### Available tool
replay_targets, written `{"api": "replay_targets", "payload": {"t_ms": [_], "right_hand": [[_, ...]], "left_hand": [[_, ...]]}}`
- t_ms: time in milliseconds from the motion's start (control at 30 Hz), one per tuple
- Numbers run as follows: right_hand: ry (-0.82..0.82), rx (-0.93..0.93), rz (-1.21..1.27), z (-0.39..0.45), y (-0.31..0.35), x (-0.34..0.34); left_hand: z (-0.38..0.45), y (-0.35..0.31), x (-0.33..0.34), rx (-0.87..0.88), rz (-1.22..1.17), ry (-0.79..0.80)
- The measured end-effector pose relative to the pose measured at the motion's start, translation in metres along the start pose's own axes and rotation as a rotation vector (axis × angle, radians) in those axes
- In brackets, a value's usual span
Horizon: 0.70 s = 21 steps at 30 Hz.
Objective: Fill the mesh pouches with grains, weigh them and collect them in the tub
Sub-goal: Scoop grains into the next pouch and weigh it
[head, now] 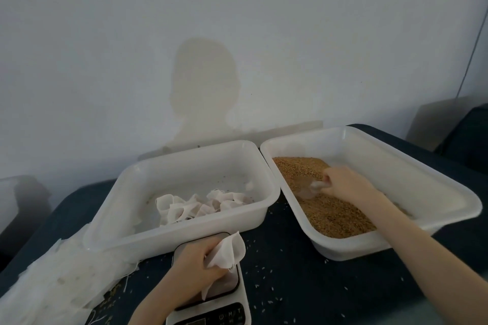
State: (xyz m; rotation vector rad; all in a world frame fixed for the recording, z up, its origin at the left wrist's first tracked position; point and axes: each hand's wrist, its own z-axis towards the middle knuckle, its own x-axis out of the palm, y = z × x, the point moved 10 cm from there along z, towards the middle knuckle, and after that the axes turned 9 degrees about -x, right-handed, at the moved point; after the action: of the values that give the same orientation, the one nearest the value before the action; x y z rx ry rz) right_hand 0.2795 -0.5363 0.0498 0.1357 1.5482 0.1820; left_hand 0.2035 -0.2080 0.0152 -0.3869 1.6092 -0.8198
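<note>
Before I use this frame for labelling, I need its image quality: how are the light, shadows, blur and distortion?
Head view: dim, flat light. The person's soft shadow falls on the wall. Wide-angle bending curves the grain tub and table edges. The clear scoop in the right hand is smeared. The scale's display is unreadable. The left hand grips a mesh pouch, reasonably sharp.

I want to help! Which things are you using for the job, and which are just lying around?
For the job:
- pouch, held by left hand
- scoop, held by right hand
- grains
- grain tub
- pouch tub
- scale
- spare pouches

Lying about:
- spilled grains on table
</note>
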Motion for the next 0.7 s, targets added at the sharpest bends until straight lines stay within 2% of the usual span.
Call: {"api": "replay_targets", "payload": {"t_ms": [300,533,700], "right_hand": [[-0.031,0.005,0.038,0.020,0.024,-0.003],[-0.139,0.044,0.115,0.015,0.003,-0.004],[-0.130,0.061,0.138,0.013,-0.004,-0.001]], "left_hand": [[0.003,-0.004,0.010,0.016,0.079,-0.013],[0.002,0.004,0.002,0.002,0.063,-0.010],[0.001,0.007,0.001,-0.022,0.019,-0.037]]}}
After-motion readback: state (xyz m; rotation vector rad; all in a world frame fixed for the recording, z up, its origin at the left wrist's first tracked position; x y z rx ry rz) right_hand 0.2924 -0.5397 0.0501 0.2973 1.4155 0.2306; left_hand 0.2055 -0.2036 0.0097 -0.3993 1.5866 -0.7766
